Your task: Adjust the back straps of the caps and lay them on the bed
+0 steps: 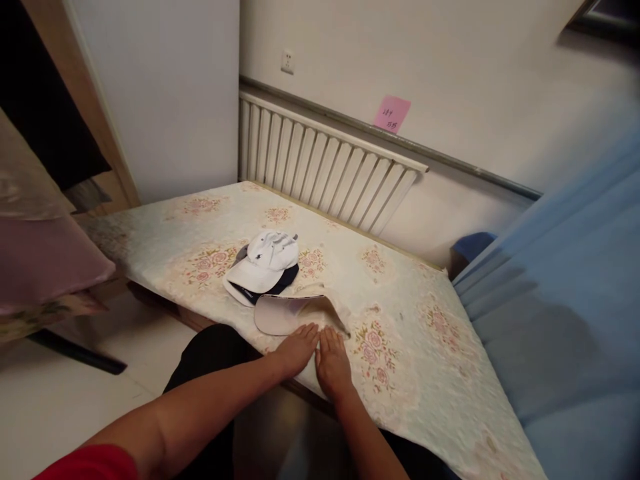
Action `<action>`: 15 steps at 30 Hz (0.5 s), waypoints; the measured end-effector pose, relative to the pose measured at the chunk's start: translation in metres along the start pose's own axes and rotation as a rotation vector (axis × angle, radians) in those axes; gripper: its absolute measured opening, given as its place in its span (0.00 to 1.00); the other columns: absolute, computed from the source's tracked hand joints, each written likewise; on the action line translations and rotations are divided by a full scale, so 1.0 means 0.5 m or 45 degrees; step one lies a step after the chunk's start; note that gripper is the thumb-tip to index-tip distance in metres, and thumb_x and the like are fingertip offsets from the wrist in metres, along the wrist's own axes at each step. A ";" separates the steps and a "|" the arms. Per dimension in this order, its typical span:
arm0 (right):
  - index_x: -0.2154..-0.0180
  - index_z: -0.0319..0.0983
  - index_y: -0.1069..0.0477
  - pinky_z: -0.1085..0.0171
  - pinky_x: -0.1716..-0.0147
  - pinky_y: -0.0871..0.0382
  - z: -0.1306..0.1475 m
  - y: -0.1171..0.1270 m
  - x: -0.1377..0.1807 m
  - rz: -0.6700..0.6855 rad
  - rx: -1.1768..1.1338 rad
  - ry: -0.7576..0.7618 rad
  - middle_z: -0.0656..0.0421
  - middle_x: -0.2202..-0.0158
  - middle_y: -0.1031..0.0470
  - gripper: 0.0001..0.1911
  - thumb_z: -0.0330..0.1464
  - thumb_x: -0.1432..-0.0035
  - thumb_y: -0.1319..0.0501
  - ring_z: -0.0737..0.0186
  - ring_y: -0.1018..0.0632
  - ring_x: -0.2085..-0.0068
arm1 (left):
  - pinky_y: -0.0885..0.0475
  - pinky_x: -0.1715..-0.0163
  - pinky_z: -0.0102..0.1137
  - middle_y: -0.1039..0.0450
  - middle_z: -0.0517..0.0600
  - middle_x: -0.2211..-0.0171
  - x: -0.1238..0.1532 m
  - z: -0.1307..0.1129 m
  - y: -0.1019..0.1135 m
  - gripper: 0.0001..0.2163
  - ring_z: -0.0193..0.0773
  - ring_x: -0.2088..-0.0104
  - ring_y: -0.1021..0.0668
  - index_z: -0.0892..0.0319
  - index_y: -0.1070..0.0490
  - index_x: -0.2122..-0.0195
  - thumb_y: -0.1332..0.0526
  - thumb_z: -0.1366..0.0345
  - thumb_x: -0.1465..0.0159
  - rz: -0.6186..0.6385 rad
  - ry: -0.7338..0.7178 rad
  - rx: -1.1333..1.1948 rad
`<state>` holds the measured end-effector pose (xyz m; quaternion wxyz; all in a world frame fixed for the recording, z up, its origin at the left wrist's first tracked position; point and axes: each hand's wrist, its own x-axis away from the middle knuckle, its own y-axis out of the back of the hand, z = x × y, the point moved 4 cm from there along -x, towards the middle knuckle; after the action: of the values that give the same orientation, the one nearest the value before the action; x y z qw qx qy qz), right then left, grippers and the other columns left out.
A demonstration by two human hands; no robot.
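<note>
Well, beige cap [306,311] lies w/ brim [276,316] pointing L, inside vis.

red sleeve [95,463], black legwear [214,353], bare forearms [220,398]

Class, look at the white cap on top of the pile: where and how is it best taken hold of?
Probably by the brim of the white cap, coming from the near side with the left hand, which is closer. The crown faces up and the brim juts to the near side, offering a thin part to pinch. Take only that layer: a dark cap lies beneath.
</note>
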<state>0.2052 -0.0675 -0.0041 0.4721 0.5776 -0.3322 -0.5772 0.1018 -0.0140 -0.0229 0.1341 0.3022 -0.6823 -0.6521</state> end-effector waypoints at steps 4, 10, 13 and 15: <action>0.43 0.30 0.39 0.50 0.40 0.47 0.004 -0.006 -0.007 -0.013 -0.056 0.063 0.45 0.40 0.38 0.25 0.25 0.43 0.51 0.53 0.41 0.38 | 0.46 0.41 0.39 0.43 0.60 0.39 0.008 0.006 0.022 0.23 0.42 0.38 0.40 0.66 0.44 0.40 0.52 0.71 0.38 0.019 0.017 0.109; 0.46 0.32 0.35 0.51 0.42 0.43 -0.005 -0.021 -0.045 -0.029 -0.128 -0.047 0.46 0.43 0.34 0.22 0.27 0.40 0.53 0.54 0.35 0.41 | 0.49 0.39 0.41 0.42 0.59 0.39 0.027 -0.002 0.031 0.24 0.45 0.38 0.40 0.65 0.45 0.39 0.51 0.64 0.36 -0.219 0.052 0.152; 0.44 0.32 0.37 0.54 0.41 0.43 -0.016 -0.024 -0.069 -0.006 -0.156 0.018 0.47 0.42 0.35 0.23 0.26 0.40 0.53 0.56 0.35 0.41 | 0.49 0.39 0.41 0.42 0.59 0.39 0.026 -0.006 0.021 0.25 0.45 0.38 0.40 0.66 0.45 0.39 0.51 0.63 0.36 -0.234 0.093 0.117; 0.42 0.33 0.40 0.55 0.41 0.43 -0.026 -0.026 -0.088 0.021 -0.159 0.053 0.47 0.42 0.36 0.24 0.26 0.40 0.53 0.57 0.35 0.41 | 0.49 0.39 0.41 0.42 0.59 0.39 0.024 -0.006 0.017 0.25 0.45 0.38 0.40 0.67 0.44 0.39 0.51 0.64 0.37 -0.224 0.107 0.100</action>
<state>0.2109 -0.0202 -0.0020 0.5186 0.5563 -0.2904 -0.5808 0.0924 -0.0238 -0.0169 0.0929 0.3931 -0.6720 -0.6207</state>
